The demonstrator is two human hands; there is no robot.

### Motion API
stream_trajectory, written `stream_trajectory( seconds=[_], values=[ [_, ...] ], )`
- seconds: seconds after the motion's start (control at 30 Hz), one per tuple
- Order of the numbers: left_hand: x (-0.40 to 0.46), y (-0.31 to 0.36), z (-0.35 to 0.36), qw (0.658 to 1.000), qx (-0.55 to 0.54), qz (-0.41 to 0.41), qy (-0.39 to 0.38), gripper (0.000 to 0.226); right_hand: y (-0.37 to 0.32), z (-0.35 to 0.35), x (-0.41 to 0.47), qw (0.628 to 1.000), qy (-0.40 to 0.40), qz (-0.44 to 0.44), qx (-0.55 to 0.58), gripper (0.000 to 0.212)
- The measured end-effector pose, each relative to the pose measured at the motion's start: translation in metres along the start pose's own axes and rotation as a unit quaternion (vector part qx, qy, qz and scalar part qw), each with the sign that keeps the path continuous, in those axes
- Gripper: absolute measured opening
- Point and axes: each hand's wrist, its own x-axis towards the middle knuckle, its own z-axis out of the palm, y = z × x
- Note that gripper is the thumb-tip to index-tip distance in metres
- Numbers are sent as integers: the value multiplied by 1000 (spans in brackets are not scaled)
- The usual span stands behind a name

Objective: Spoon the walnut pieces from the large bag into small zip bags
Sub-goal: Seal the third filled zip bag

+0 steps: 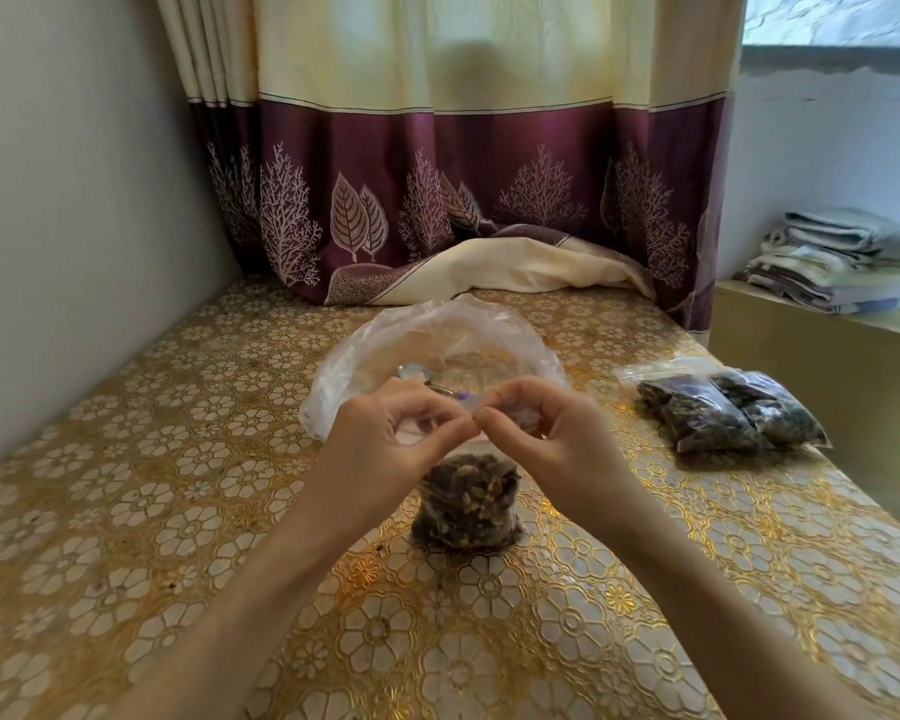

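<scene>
— What have I got in front of me?

— Both hands up at the top edge of a small zip bag (467,504) that stands on the table (152,511), about half full of walnut pieces (476,493). My left hand (385,439) pinches the strip from one side with thumb and curled fingers; my right hand (546,433) pinches it from the other, and the fingertips nearly meet in the middle. I judge I'm pressing the seal closed.

— What worries you?

— The seal itself. If a crumb sits in the track, or I skip the stretch between my two pinches, it may look closed and then open when the bag is laid down. I can't tell from here whether the strip has caught along its whole length.

— Anything else?

— The bag stands only because I hold its top. Pull sideways and it could tip and spill. Just behind my hands, the large bag (437,350) lies open with the spoon (417,375) resting in its mouth; a careless knuckle could knock the handle.

— And the finished ones?

— Two filled bags (723,410) lie well apart, off to my right.
</scene>
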Motion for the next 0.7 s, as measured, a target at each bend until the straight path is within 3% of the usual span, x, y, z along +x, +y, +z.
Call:
stream_trajectory(
  seconds=[0.23, 0.4, 0.57, 0.7],
  values=[
    [3, 2, -7, 998, 40, 18, -38, 7, -5, -9, 1, 998, -37, -29, -33, 7],
    [6, -2, -16, 998, 38, -16, -38, 3, -1, -19, 5, 999, -44, 15, -11, 8],
    [1, -13, -28, 996, -47, -76, 3, 20, 7, -28, 8, 999, -23, 39, 1, 6],
    [0, -19, -20, 971, -158, -164, 77, 26, 10, -27, 10, 999, 0, 39, 9, 8]
  ],
)
